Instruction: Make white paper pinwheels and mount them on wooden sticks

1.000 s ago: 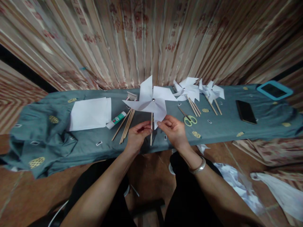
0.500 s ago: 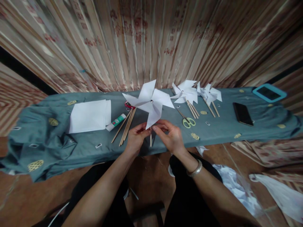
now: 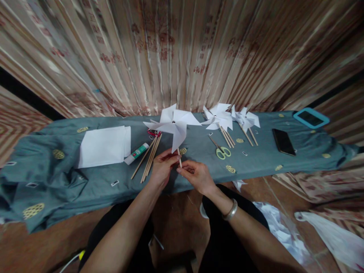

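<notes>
A white paper pinwheel (image 3: 178, 127) stands over the table's front part, its blades spread round a small pin at the centre. Its thin wooden stick (image 3: 179, 156) slants down between my hands. My left hand (image 3: 164, 165) is closed on the stick just under the lowest blade. With thumb and fingertips, my right hand (image 3: 197, 174) pinches the stick's lower end. Left of the pinwheel lie several loose wooden sticks (image 3: 150, 159) and a glue stick (image 3: 137, 153). A small red item (image 3: 154, 132) is partly covered by the sticks.
On the cloth-covered table (image 3: 102, 185) are white paper sheets (image 3: 102, 147), green-handled scissors (image 3: 223, 152), other pinwheels (image 3: 217, 116), a phone (image 3: 283, 141) and a blue-framed device (image 3: 311, 118). A curtain (image 3: 182, 53) hangs behind. Crumpled white material (image 3: 280, 227) lies on the floor.
My right hand has slid down from beneath the blades to the stick's lower end. The pinwheel's stick now tilts slightly, and the whole view has shifted a little.
</notes>
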